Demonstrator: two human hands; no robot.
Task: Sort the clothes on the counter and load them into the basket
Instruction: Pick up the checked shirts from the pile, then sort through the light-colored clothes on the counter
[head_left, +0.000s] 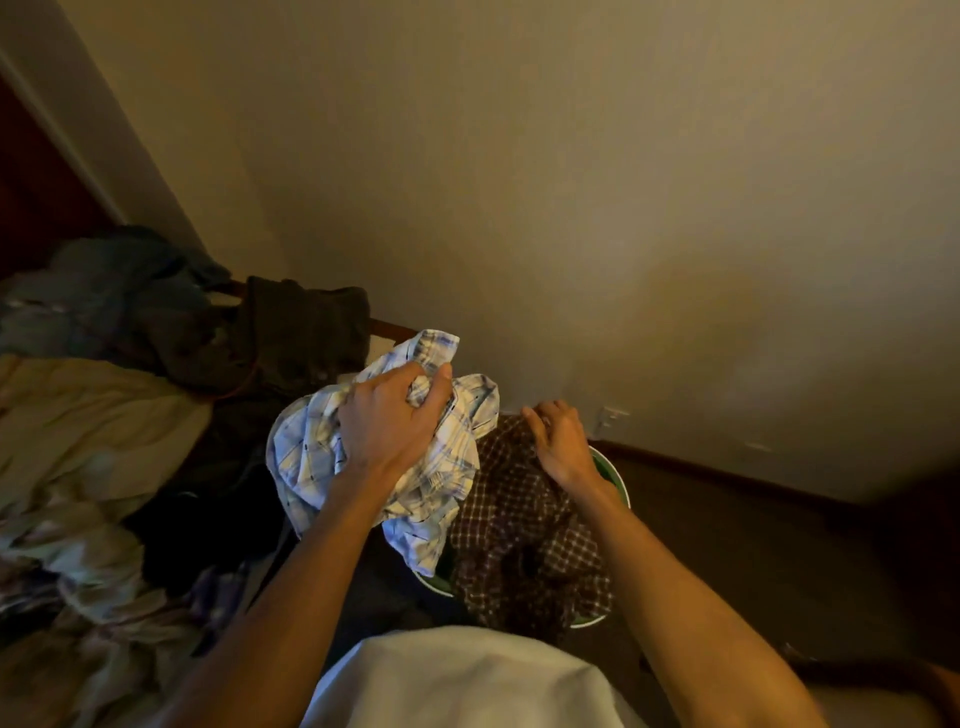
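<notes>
My left hand (392, 418) grips a crumpled white and blue plaid shirt (311, 447) and holds it above the left side of the basket. The green-rimmed basket (613, 475) stands on the floor by the wall, mostly hidden under clothes. A dark brown checked garment (524, 525) fills the basket and hangs over its near side. My right hand (558, 441) rests on the far part of that checked garment, fingers bent down onto the cloth.
A heap of clothes covers the surface at left: dark garments (296, 332), blue-grey ones (104, 291), a cream cloth (88, 415) and pale patterned pieces (78, 561). A plain wall (571, 182) rises behind, and dark floor (753, 545) lies right of the basket.
</notes>
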